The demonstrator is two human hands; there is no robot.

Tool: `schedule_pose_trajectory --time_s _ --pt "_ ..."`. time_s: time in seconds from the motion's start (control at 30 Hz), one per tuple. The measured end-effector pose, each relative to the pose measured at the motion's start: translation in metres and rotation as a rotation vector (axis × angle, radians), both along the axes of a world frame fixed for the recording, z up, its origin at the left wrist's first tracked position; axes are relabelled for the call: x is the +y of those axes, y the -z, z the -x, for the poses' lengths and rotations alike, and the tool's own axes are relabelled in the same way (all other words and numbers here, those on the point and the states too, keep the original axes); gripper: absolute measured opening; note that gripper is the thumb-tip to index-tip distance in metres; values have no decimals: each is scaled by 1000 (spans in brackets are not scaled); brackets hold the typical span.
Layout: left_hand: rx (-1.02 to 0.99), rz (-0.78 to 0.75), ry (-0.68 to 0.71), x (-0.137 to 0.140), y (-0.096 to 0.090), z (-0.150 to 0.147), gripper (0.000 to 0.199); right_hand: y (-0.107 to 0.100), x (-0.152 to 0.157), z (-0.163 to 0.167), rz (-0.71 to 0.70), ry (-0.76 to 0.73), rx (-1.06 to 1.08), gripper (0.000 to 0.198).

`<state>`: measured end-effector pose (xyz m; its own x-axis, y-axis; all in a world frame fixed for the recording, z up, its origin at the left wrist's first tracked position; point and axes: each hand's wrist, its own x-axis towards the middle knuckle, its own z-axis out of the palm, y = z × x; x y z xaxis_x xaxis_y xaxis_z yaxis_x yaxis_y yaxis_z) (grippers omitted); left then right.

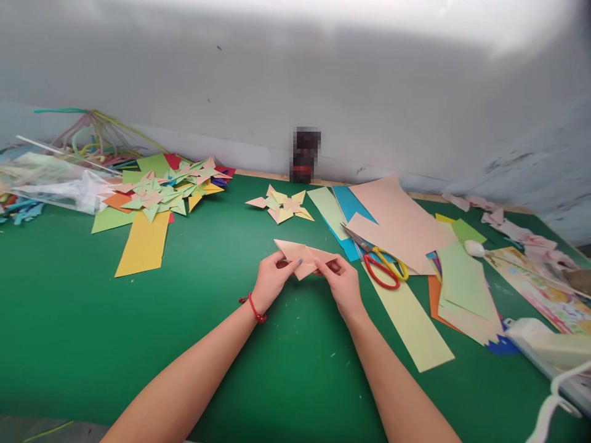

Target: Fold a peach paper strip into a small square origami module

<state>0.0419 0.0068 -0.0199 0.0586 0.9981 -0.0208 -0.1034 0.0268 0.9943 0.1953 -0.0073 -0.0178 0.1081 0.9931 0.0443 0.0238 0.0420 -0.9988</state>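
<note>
Over the middle of the green table, between the two hands that I follow through the head camera, is a folded piece of paper. Its colour is pale pink, close to peach, and it looks matte and without any print. The shape is flat and angular: one sharp tip goes out to the left, the other end reaches to the right, and a shorter corner points down, toward the person. Around the centre I can see folded layers which lie one over another, with crease lines meeting there. Whether its lower corner touches the tabletop, I cannot tell.

The left hand grips the left part of this paper, its thumb pressed on the front near the centre. The right hand pinches the right part in the same manner, thumb in front; the other fingers of both hands are partly hidden. On the left wrist I notice a red cord bracelet.

Just beyond the hands, a paper star in pink and yellow lies flat on the table. To the right are scissors with one red and one yellow handle, partly over a large pink sheet.
</note>
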Motion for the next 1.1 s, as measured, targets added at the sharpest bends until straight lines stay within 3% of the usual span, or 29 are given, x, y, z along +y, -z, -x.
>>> schedule_pose_trajectory --time_s 0.2,0.43,0.73,0.9,1.1 --pt "70 -6 -67 -1 -2 0 24 3 -1 6 69 -30 23 33" --pt "-103 133 11 0 -5 0 30 4 -2 5 108 31 -39 29" --pt "-115 168 89 -3 -9 2 35 3 -3 7 64 -70 0 27" --pt "-164 185 24 -5 -7 1 30 2 -5 11 41 -135 32 21" --pt "-199 154 -30 -5 -9 0 20 1 -7 15 61 -107 24 23"
